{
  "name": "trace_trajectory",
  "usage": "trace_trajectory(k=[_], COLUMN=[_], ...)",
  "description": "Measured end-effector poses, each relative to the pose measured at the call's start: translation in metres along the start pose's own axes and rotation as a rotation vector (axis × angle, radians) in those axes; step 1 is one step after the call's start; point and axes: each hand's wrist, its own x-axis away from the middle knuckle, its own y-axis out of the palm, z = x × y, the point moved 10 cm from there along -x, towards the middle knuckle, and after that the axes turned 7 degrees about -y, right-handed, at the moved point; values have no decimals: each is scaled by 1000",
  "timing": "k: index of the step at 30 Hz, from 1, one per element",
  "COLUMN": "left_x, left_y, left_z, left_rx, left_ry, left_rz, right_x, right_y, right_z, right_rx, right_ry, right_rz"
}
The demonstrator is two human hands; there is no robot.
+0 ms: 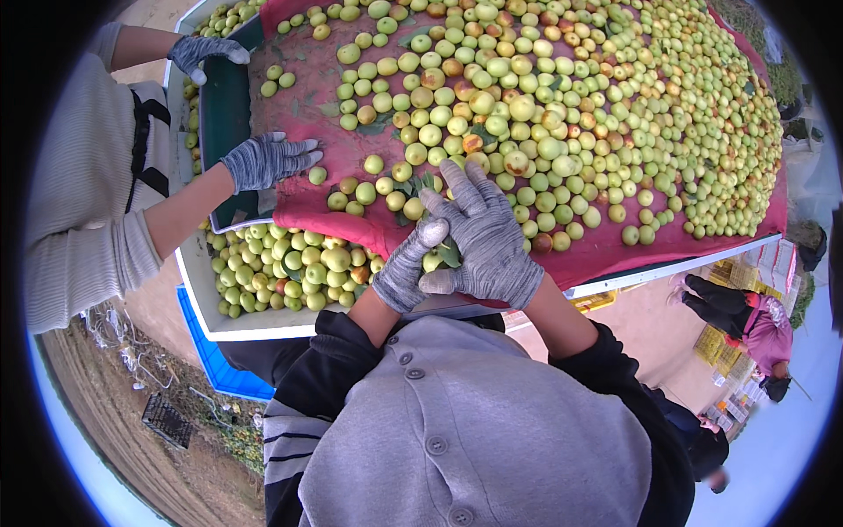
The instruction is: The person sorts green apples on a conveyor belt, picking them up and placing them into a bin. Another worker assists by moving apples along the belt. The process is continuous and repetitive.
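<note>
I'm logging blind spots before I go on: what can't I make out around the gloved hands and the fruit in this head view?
- Left hand: curled at the red cloth edge; its grip is hidden by its own fingers and the right hand.
- Fruit and leaves under the right hand: covered by the glove.
- White crate: its upper part lies under the cloth.
- Far fruit pile: too small and bent by the lens.

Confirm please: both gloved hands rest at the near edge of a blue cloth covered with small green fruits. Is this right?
Not quite: the cloth is red, not blue, as the head view shows. The rest holds: the left hand and right hand, both gloved, rest at its near edge among small green fruits.
</note>
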Motion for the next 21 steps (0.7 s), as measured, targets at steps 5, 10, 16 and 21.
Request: trace_trajectory(k=[5, 10, 16, 21], left_x=[10, 38, 42, 42], left_y=[-5, -20, -27, -12], left_z=[18, 53, 60, 66], left_rx=[161, 210, 304, 246], left_ry=[3, 143, 186, 212], left_rz=[-55, -62, -59, -119], right_x=[56, 114, -1, -101], right_y=[-90, -101, -23, 54], right_z=[175, 314, 255, 179], right_rx=[-19, 705, 666, 187], right_ry=[289, 785, 405, 241], right_rz=[451, 237, 230, 239])
